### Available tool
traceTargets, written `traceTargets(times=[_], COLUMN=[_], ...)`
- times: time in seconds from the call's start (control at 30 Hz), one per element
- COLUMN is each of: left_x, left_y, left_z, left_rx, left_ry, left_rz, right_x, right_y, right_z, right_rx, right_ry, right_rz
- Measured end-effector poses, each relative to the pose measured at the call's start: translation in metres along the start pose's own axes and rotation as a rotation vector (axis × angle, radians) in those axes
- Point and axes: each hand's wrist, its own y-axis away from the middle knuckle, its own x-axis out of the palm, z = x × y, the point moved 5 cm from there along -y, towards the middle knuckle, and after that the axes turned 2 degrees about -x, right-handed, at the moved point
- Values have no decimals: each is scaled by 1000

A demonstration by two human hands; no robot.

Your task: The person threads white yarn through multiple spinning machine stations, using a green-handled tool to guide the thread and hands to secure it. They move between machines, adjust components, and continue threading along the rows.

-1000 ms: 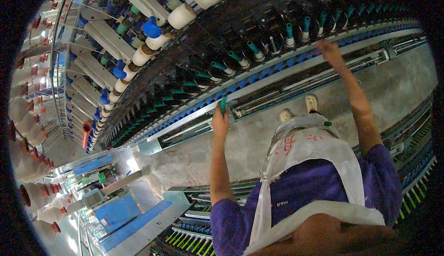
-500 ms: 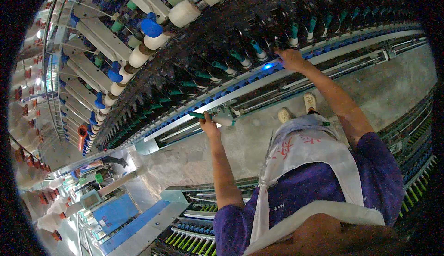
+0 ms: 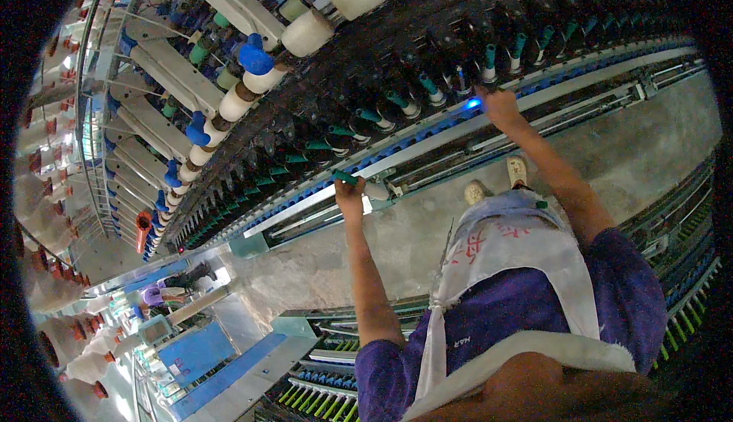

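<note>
My left hand is closed round a bobbin with a green tube top and white yarn wound on its other end. It holds the bobbin tilted, just in front of the spinning frame's rail. My right hand reaches to the spindle row, fingers bent together by the foot of a green-topped bobbin. What its fingertips pinch, if anything, is too dark to make out. Just left of that hand stands a bare spindle, between bobbins. A blue light glows on the rail below it.
Green-topped bobbins line the frame both ways. White yarn rolls and blue knobs sit above. Behind me runs another machine with yellow-green rods. The concrete floor lies between. Another person is far left.
The right hand has shifted slightly right along the row, away from the bare spindle. The left hand has risen a little toward the frame, with the bobbin more tilted. The view has shifted slightly.
</note>
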Motion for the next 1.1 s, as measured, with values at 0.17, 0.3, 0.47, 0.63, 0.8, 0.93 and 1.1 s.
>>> traceTargets(times=[0.17, 0.3, 0.47, 0.63, 0.8, 0.93, 1.1], left_x=[58, 138, 204, 251, 300, 321, 329], left_y=[23, 41, 20, -17, -34, -38, -36], left_z=[-92, -175, -234, -241, -201, -149, -130], left_rx=[14, 307, 599, 417, 370, 202, 253], left_ry=[178, 193, 220, 154, -9, -176, -222], left_rz=[155, 247, 224, 116, -49, -127, -105], right_x=[-54, -115, -135, -149, -215, -269, -303], right_y=[0, -24, -71, -91, -100, -98, -94], right_z=[-24, -18, -19, -33, -32, -25, -30], right_rx=[-170, -334, -140, 160, 31, -42, -147], right_ry=[-352, -619, -988, -1721, -1652, -1696, -1647], right_rz=[10, -227, 64, 416, 304, 190, 97])
